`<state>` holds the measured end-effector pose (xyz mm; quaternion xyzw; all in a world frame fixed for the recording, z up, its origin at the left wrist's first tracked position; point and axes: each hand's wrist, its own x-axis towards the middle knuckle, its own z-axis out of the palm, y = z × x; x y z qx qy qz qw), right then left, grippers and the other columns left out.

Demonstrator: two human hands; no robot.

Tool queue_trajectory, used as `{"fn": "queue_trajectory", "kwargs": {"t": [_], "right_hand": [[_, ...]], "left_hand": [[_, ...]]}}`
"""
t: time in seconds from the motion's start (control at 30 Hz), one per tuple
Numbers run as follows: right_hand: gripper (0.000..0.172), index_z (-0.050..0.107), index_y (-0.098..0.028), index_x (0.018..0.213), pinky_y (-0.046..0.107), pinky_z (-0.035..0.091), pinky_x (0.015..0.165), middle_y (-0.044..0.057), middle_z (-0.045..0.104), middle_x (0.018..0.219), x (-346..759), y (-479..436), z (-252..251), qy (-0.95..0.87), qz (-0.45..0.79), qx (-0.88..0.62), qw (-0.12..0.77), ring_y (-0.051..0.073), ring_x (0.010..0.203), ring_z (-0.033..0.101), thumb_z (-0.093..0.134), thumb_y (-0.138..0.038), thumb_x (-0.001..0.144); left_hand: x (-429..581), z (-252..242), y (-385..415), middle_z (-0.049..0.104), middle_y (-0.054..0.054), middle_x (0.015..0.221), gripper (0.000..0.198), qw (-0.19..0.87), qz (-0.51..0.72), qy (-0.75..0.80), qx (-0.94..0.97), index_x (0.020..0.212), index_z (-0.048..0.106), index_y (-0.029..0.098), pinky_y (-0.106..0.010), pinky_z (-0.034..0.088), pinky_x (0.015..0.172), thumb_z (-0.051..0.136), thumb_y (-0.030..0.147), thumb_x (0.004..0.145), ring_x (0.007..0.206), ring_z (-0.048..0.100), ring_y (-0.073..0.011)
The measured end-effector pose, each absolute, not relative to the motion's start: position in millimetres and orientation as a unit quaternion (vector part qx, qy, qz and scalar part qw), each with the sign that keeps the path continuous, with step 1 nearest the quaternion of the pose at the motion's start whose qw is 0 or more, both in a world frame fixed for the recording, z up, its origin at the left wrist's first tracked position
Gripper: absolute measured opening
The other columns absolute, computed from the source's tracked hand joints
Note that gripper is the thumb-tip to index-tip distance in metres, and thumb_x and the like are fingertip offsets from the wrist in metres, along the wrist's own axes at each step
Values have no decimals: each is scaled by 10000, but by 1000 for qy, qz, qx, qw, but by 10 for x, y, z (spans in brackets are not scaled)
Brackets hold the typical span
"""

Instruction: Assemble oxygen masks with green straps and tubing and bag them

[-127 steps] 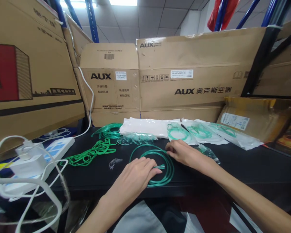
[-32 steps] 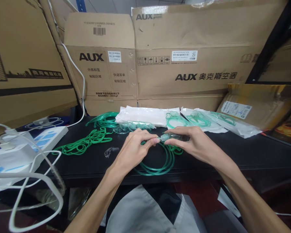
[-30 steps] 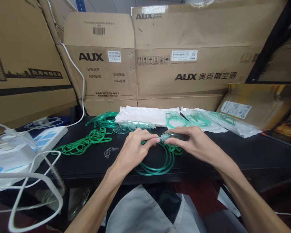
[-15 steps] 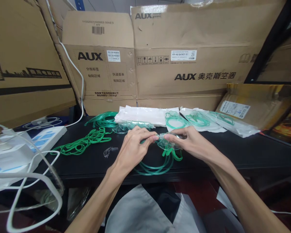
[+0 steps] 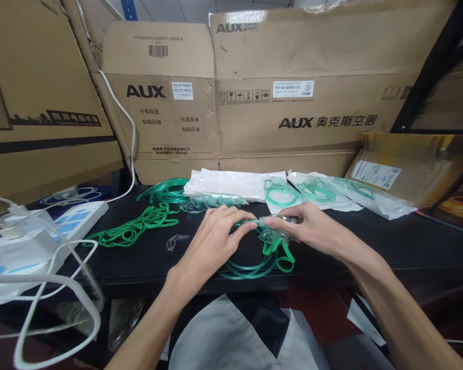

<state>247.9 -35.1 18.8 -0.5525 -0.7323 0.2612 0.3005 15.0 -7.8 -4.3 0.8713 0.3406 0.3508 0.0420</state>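
My right hand is closed on a clear green oxygen mask, partly hidden by the fingers. A green elastic strap hangs from the mask in a loop. My left hand pinches the end of a green tube, right beside the mask's connector; whether the two are joined I cannot tell. Coiled green tubing lies below the hands, near the table's front edge. Left of my left hand lie several thin metal strips and a pile of green elastic straps.
Behind the hands are stacked clear masks, white packaging bags, several packs with green tubing and a green tubing coil. A power strip with white cables stands left. Cardboard boxes wall the back.
Both hands have shifted slightly right with the mask and tube. My left fingers have opened out a little, and the strap loop now hangs lower and more spread.
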Motion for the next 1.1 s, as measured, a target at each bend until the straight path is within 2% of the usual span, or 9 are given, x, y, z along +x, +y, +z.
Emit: {"fn": "queue_trajectory", "kwargs": {"t": [0.2, 0.33, 0.5, 0.93, 1.1], "right_hand": [[436, 730, -199, 800, 272, 367, 572, -19, 607, 579, 2469, -374, 206, -741, 269, -538, 298, 137, 542, 516, 589, -594, 919], [397, 708, -203, 806, 265, 356, 568, -37, 564, 579, 2509, -371, 204, -752, 288, -514, 296, 133, 549, 506, 576, -551, 943], [348, 683, -202, 820, 257, 364, 570, -39, 547, 631, 2521, -357, 193, -754, 292, -510, 294, 142, 592, 535, 592, -516, 938], [355, 641, -189, 770, 261, 290, 561, -55, 485, 626, 2357, -419, 219, -755, 220, -534, 310, 121, 601, 402, 606, -504, 931], [310, 688, -192, 810, 264, 318, 593, -37, 597, 703, 2338, -397, 195, -768, 185, -519, 326, 131, 654, 473, 620, -470, 931]], "left_hand": [[172, -86, -85, 709, 10, 1042, 189, -24, 359, 325, 875, 1085, 683, 227, -347, 360, 882, 517, 310, 1043, 978, 560, -186], [200, -127, -65, 705, -7, 1005, 168, -46, 380, 302, 873, 1067, 676, 201, -340, 382, 842, 513, 236, 1038, 931, 558, -189], [213, -159, -52, 705, -19, 960, 178, -49, 401, 278, 872, 1058, 684, 188, -335, 404, 811, 512, 167, 1021, 869, 569, -184], [214, -205, -1, 699, 1, 889, 162, -14, 427, 304, 851, 979, 709, 192, -316, 447, 774, 564, 121, 966, 814, 619, -165], [225, -208, -20, 710, 2, 884, 164, -6, 422, 319, 848, 950, 719, 207, -309, 452, 763, 575, 128, 954, 805, 639, -166]]}}
